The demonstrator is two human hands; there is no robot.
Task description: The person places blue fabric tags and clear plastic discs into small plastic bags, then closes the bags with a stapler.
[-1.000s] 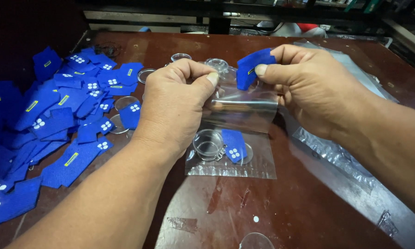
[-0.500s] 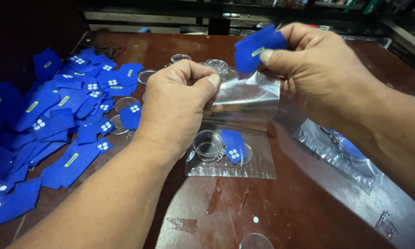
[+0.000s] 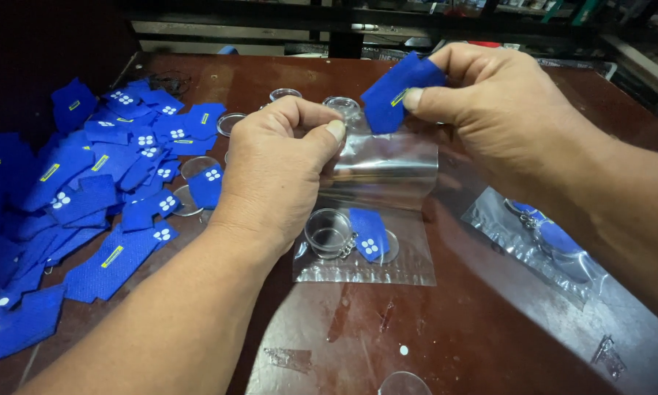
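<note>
- Left hand (image 3: 281, 172): fingers curled, thumb and forefinger pinched shut on the top edge of a clear plastic bag (image 3: 376, 219), near its left corner.
- Bag stands up from the brown counter (image 3: 490, 336); its lower part lies flat on the surface, upper part lifted and creased. The mouth is at the top, between the two hands.
- Inside the bag, at the bottom: a small clear round cap (image 3: 329, 232) and a blue fabric piece with white dots (image 3: 369, 235), side by side, touching or nearly so.
- Right hand (image 3: 504, 110): thumb and fingers closed on a blue fabric patch (image 3: 398, 91), held just above the bag's top edge at its right side. Patch is tilted; a small yellow mark shows on it.
- Left of the hands: a pile of blue fabric patches (image 3: 87, 190) spread over the counter, some with white dots, some with yellow marks.
- Among and behind the pile: several clear round lids (image 3: 230, 123) lying flat.
- Right of the bag: a filled clear bag (image 3: 544, 238) lying on the counter, blue piece visible inside, partly under the right forearm.
</note>
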